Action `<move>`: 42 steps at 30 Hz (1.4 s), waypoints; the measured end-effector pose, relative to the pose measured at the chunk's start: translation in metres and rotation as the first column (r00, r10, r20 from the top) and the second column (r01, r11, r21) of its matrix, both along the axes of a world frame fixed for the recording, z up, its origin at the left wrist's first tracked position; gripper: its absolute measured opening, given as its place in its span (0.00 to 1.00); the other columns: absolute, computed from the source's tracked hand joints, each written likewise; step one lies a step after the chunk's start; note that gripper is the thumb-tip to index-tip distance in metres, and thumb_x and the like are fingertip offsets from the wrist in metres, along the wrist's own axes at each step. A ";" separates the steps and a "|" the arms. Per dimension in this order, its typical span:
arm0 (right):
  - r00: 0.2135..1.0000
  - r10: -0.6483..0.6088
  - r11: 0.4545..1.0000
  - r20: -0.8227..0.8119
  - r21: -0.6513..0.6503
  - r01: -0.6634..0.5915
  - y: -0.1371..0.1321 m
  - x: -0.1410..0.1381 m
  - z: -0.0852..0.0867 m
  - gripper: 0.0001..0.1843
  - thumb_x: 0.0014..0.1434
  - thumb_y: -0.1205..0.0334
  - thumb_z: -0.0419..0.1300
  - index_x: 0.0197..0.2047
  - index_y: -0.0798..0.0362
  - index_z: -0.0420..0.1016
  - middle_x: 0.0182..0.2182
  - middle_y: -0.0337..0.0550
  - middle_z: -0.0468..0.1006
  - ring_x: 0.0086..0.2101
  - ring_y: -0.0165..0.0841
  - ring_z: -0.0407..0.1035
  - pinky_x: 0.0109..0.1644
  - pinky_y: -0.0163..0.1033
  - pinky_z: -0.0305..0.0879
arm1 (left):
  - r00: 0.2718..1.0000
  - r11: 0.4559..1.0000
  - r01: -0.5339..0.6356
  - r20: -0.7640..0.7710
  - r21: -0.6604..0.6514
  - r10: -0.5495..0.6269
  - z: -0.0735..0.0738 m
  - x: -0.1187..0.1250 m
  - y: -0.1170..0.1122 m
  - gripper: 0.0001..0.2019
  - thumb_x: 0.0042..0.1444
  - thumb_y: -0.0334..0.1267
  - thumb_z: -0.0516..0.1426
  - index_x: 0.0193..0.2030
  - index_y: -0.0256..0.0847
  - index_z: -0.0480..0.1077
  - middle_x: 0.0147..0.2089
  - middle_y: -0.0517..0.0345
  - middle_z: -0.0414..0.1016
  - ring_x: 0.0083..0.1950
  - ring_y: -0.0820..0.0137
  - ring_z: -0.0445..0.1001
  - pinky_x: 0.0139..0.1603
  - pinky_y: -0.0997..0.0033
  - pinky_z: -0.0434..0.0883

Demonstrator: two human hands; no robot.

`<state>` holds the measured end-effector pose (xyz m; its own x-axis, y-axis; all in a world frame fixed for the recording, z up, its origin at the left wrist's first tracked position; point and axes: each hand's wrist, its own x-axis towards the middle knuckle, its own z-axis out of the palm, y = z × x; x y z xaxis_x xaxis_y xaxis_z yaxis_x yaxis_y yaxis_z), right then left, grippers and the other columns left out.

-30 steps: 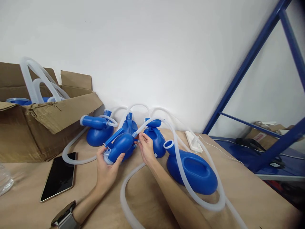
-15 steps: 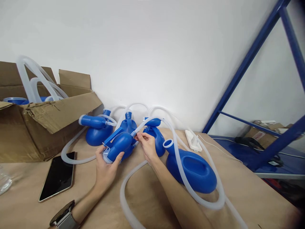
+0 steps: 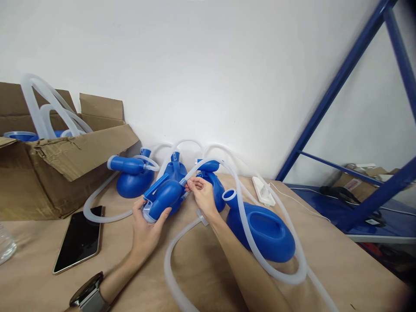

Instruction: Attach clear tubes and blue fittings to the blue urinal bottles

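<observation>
My left hand (image 3: 147,229) is closed around a blue plastic urinal cup (image 3: 167,195) with a handle and a clear cap on its near end, holding it tilted above the table. A translucent hose (image 3: 208,163) joins the cup's far end at a clear connector (image 3: 183,182). Right at that joint, the fingertips of my right hand (image 3: 203,195) are pinched together; what lies between them is too small to make out. Behind the cup stand several blue urinal bottles (image 3: 175,169), partly hidden. Another blue bottle (image 3: 263,232), its mouth uncovered, lies right of my right forearm.
An open cardboard box (image 3: 81,160) with hoses and blue parts stands at the left. Near it lies a black phone (image 3: 79,240). A white power strip (image 3: 263,190) sits toward the wall. Loose hose (image 3: 175,277) loops over the table; a blue metal rack (image 3: 325,104) rises at the right.
My left hand and the cup have shifted slightly right. My right hand stays at the joint, a little moved, and a white clip on the hose now shows beside my wrist.
</observation>
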<state>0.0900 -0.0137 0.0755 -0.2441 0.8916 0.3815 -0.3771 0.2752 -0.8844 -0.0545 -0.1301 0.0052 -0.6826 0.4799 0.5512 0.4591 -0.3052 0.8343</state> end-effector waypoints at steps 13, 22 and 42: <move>0.997 0.039 0.999 0.070 0.015 -0.040 0.007 0.007 0.003 0.20 0.47 0.48 0.78 0.29 0.53 0.77 0.28 0.43 0.84 0.30 0.35 0.80 0.42 0.40 0.78 | 0.999 1.000 0.029 0.014 -0.002 -0.029 0.001 0.000 -0.001 0.32 0.49 0.54 0.70 0.57 0.48 0.64 0.56 0.45 0.73 0.57 0.46 0.75 0.62 0.40 0.71; 0.993 0.056 0.998 0.099 0.018 -0.059 0.012 0.013 0.005 0.22 0.47 0.46 0.77 0.29 0.52 0.75 0.27 0.43 0.83 0.30 0.37 0.80 0.43 0.43 0.79 | 0.999 0.999 0.033 0.001 -0.031 -0.033 0.004 0.001 -0.003 0.33 0.49 0.56 0.69 0.56 0.45 0.63 0.56 0.45 0.72 0.57 0.52 0.75 0.62 0.42 0.70; 0.911 0.385 0.921 0.145 -0.119 -0.370 0.013 0.013 -0.008 0.31 0.60 0.30 0.59 0.27 0.52 0.68 0.23 0.42 0.75 0.21 0.30 0.68 0.25 0.34 0.61 | 0.998 0.998 0.053 -0.014 -0.042 -0.054 0.005 -0.002 -0.002 0.33 0.50 0.56 0.68 0.57 0.44 0.63 0.57 0.45 0.71 0.59 0.52 0.74 0.63 0.42 0.70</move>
<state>0.1030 -0.0003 0.0672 -0.6210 0.7482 0.2337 -0.2870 0.0603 -0.9560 -0.0568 -0.1317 0.0101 -0.6470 0.5381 0.5402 0.4555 -0.2954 0.8398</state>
